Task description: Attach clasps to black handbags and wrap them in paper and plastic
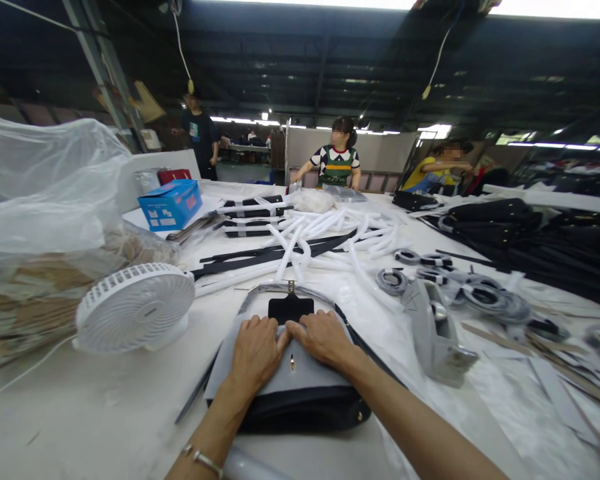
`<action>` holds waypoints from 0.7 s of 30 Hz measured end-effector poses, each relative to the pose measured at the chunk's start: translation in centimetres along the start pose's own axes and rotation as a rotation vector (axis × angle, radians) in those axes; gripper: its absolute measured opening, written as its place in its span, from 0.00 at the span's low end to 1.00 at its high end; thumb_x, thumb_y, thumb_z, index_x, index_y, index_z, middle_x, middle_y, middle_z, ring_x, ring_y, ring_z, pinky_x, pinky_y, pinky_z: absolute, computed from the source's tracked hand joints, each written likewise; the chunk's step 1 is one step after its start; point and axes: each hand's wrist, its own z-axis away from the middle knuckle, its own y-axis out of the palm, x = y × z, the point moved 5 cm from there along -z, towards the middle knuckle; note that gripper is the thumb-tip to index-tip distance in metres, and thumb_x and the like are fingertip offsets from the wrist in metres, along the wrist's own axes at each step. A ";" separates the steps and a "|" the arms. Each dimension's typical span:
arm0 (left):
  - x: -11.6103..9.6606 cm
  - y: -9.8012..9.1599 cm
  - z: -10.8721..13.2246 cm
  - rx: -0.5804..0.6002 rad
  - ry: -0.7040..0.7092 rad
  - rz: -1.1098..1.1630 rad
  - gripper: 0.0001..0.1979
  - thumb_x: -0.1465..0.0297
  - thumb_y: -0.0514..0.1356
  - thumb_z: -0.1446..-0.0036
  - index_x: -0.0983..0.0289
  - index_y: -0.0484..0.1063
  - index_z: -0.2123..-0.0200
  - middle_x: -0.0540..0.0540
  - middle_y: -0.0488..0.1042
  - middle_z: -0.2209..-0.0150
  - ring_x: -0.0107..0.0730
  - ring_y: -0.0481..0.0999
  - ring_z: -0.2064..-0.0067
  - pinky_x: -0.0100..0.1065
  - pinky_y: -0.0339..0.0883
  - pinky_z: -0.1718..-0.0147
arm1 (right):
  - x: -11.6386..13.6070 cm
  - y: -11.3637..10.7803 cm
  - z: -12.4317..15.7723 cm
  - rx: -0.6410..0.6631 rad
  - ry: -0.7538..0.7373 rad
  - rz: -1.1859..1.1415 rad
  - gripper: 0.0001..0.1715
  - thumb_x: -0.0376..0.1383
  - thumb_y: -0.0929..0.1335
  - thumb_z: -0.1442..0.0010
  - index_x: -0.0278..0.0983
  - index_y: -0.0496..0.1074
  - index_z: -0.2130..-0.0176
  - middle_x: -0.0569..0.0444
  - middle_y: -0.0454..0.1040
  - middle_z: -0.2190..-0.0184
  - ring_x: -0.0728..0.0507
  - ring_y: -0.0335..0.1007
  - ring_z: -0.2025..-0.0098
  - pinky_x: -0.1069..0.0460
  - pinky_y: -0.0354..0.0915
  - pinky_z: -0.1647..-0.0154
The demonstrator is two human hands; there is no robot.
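Observation:
A black and grey handbag (300,410) lies on the white table in front of me, with a grey front panel and a small gold-coloured metal fitting (293,362). Beyond the panel, a black tab (291,309) with a metal clasp (291,287) points away from me. My left hand (259,347) presses on the left of the grey panel, its fingers bent over the far edge. Beside it, my right hand (323,337) grips the same edge, thumbs close together. The fingertips are partly hidden. A plastic-wrapped handle (260,288) arches behind the tab.
Left stand a white fan (137,307) and a blue box (170,203). A grey tape dispenser (435,333) is at right, near wrapped coils (485,293). White tubes (325,227) and black strips (280,253) lie ahead. Black bags (505,227) are piled right. Several people stand beyond.

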 end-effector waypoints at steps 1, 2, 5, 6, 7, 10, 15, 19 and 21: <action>0.0 0.0 0.0 -0.013 0.000 0.006 0.17 0.61 0.50 0.34 0.63 0.72 0.67 0.57 0.75 0.67 0.48 0.71 0.58 0.46 0.58 0.55 | 0.1 0.0 0.0 0.004 -0.010 0.012 0.30 0.51 0.52 0.30 0.42 0.76 0.57 0.48 0.78 0.61 0.35 0.72 0.55 0.42 0.61 0.54; 0.1 0.0 0.1 -0.023 -0.001 0.009 0.17 0.61 0.50 0.34 0.63 0.72 0.68 0.57 0.75 0.67 0.47 0.71 0.58 0.46 0.58 0.55 | 0.1 0.1 -0.1 0.005 -0.012 0.022 0.30 0.51 0.52 0.30 0.43 0.76 0.56 0.47 0.78 0.61 0.35 0.72 0.56 0.42 0.62 0.55; 0.2 0.0 0.1 -0.028 -0.017 0.000 0.17 0.61 0.49 0.33 0.64 0.72 0.67 0.57 0.76 0.67 0.46 0.72 0.60 0.46 0.57 0.54 | -0.1 0.2 -0.1 -0.005 -0.002 0.057 0.32 0.52 0.51 0.30 0.41 0.76 0.55 0.45 0.78 0.62 0.35 0.74 0.57 0.44 0.63 0.57; 0.3 0.0 0.1 -0.027 -0.027 -0.010 0.18 0.62 0.48 0.33 0.64 0.72 0.67 0.57 0.76 0.68 0.46 0.73 0.60 0.46 0.57 0.55 | -0.1 0.3 -0.1 -0.008 -0.009 0.070 0.32 0.53 0.51 0.30 0.41 0.76 0.55 0.45 0.78 0.62 0.35 0.74 0.58 0.44 0.64 0.57; 0.3 0.1 0.1 -0.027 -0.034 -0.019 0.18 0.62 0.48 0.33 0.64 0.72 0.66 0.58 0.76 0.68 0.46 0.73 0.61 0.46 0.57 0.56 | -0.1 0.3 -0.1 -0.011 -0.019 0.084 0.32 0.53 0.52 0.30 0.42 0.76 0.55 0.45 0.78 0.62 0.35 0.75 0.59 0.44 0.64 0.58; 0.2 0.1 0.1 -0.030 -0.038 -0.024 0.19 0.62 0.47 0.32 0.64 0.73 0.67 0.59 0.76 0.69 0.46 0.73 0.61 0.45 0.57 0.58 | -0.4 0.6 -0.3 0.016 -0.009 0.098 0.31 0.54 0.53 0.31 0.43 0.76 0.56 0.46 0.78 0.63 0.35 0.75 0.60 0.45 0.65 0.61; 0.1 0.1 -0.1 -0.015 -0.049 -0.002 0.24 0.61 0.45 0.32 0.65 0.75 0.69 0.61 0.77 0.68 0.47 0.73 0.60 0.45 0.57 0.58 | -0.6 1.0 -0.3 0.053 0.032 0.081 0.31 0.51 0.52 0.30 0.43 0.76 0.56 0.47 0.79 0.65 0.36 0.76 0.61 0.46 0.64 0.61; 0.1 0.1 -0.1 -0.012 -0.072 -0.012 0.26 0.58 0.45 0.33 0.67 0.76 0.69 0.63 0.77 0.67 0.49 0.72 0.58 0.47 0.58 0.55 | -0.1 1.2 -0.3 0.090 -0.023 0.108 0.26 0.45 0.51 0.28 0.47 0.72 0.48 0.49 0.78 0.63 0.38 0.75 0.61 0.47 0.63 0.60; 0.1 0.1 -0.1 -0.028 -0.073 -0.006 0.24 0.59 0.46 0.33 0.67 0.76 0.66 0.63 0.76 0.65 0.49 0.72 0.56 0.48 0.56 0.50 | -0.1 1.1 -0.2 0.104 -0.022 0.138 0.26 0.42 0.51 0.28 0.45 0.71 0.47 0.48 0.77 0.61 0.38 0.75 0.60 0.46 0.63 0.59</action>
